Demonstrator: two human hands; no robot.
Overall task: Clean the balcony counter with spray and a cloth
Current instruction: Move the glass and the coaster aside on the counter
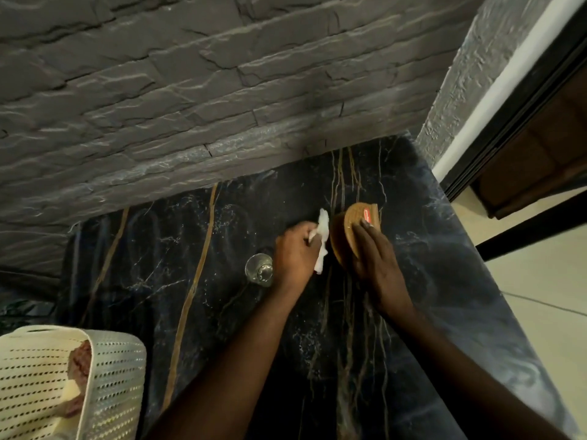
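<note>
The black marble counter (pixel 203 281) with gold and white veins runs below a grey stone wall. My left hand (pixel 293 252) is closed around a crumpled white cloth (pixel 322 241), held just above the counter's far middle. Right beside it, my right hand (pixel 373 258) grips a round tan woven coaster (pixel 352 230) with a red label, tilted up on its edge so its flat face turns toward the cloth. The cloth almost touches the coaster. No spray bottle is in view.
A small clear drinking glass (pixel 259 269) stands on the counter just left of my left hand. A cream perforated plastic basket (pixel 104 376) holding a reddish cloth sits at the near left. The counter's right edge (pixel 470 281) drops to a pale tiled floor.
</note>
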